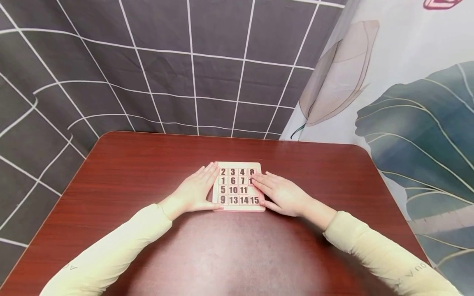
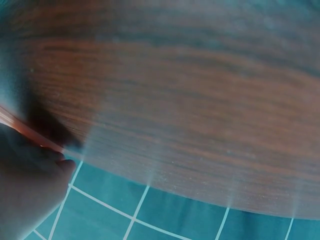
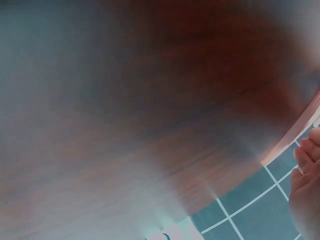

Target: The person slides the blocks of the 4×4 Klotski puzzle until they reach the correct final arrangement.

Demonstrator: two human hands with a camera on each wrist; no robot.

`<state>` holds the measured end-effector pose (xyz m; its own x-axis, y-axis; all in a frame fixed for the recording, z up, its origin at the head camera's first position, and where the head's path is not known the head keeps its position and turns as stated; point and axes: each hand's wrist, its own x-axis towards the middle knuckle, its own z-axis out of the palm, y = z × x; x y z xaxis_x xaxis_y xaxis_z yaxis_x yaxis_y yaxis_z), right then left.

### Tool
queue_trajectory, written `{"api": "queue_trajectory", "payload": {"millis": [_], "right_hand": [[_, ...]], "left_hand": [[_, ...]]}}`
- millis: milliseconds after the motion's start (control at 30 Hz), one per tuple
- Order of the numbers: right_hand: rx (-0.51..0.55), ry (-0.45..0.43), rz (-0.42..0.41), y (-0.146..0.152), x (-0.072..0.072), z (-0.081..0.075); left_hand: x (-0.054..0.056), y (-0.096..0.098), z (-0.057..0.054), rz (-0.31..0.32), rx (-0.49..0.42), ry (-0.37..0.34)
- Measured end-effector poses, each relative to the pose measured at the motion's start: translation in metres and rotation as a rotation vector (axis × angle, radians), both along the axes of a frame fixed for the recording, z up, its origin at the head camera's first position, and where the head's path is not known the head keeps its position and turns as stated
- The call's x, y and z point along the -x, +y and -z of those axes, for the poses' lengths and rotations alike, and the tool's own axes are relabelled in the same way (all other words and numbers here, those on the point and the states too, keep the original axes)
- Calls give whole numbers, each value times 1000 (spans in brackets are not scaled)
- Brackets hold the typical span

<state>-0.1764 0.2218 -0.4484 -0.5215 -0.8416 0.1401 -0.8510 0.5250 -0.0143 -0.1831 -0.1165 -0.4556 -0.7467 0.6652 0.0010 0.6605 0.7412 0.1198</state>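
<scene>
A square number sliding puzzle [image 1: 238, 186] with a pale frame lies flat on the table between both hands. Its black-numbered tiles fill the grid except for a gap at the right end of the third row. Along the puzzle's left side rests my left hand [image 1: 192, 189], fingers straight against the edge and thumb at the near left corner. My right hand [image 1: 286, 195] comes from the right, its extended fingertips on the tile [image 1: 250, 181] above the gap and partly covering its number. The right thumb touches the frame's lower right side. Both wrist views catch the puzzle's pinkish edge [image 2: 25, 131] beside a hand.
The reddish-brown wooden table [image 1: 148, 160] has rounded far corners. Behind it hangs a dark grey cloth [image 1: 218, 74] with a white grid. A pale curtain [image 1: 407, 49] with large leaf prints hangs at the right.
</scene>
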Motion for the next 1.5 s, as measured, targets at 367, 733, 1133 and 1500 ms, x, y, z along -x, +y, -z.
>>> {"api": "queue_trajectory", "payload": {"millis": [367, 733, 1133, 1500], "right_hand": [[47, 34, -154, 12, -29, -3], [59, 67, -182, 14, -23, 4], [19, 43, -104, 6, -12, 1], [-2, 18, -166, -10, -27, -3]], "left_hand": [[0, -1, 2, -10, -9, -14], [1, 0, 1, -8, -9, -22], [1, 0, 2, -3, 5, -27], [1, 0, 1, -7, -6, -26]]}}
